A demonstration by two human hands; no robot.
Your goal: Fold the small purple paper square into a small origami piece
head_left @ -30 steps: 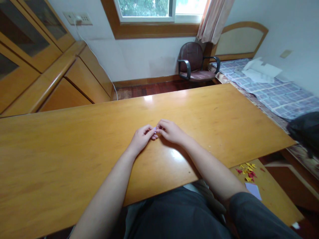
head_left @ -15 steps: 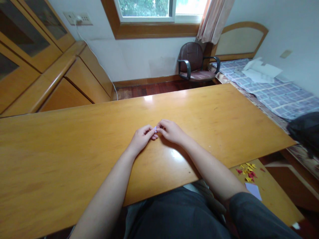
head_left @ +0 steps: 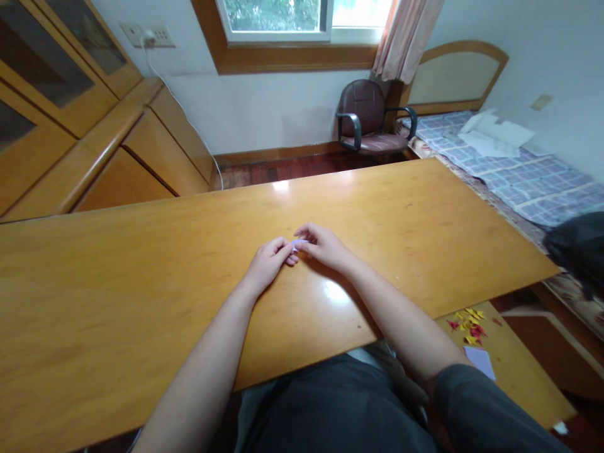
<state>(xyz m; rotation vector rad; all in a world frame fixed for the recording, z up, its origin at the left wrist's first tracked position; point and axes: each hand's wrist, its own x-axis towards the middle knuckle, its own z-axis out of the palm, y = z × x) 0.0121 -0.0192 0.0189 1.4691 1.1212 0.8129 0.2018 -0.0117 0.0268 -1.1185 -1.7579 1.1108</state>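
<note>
Between my two hands, over the middle of the wooden table (head_left: 141,264), is a small piece of folded purple paper (head_left: 299,243). My left hand (head_left: 271,261) pinches its left end between thumb and fingers. My right hand (head_left: 323,246) has its thumb and fingertips closed on the right part of the paper. Fingers cover much of it, so its folded shape cannot be made out.
On a lower board at the right lie several small yellow and red folded paper pieces (head_left: 469,324) and a purple paper sheet (head_left: 479,362). Beyond the table stand a brown armchair (head_left: 365,119) and a bed (head_left: 514,170). A wooden cabinet (head_left: 108,145) is at the left.
My right hand's fingers have shifted slightly, and more of the purple paper shows between the hands. My left hand keeps its place.
</note>
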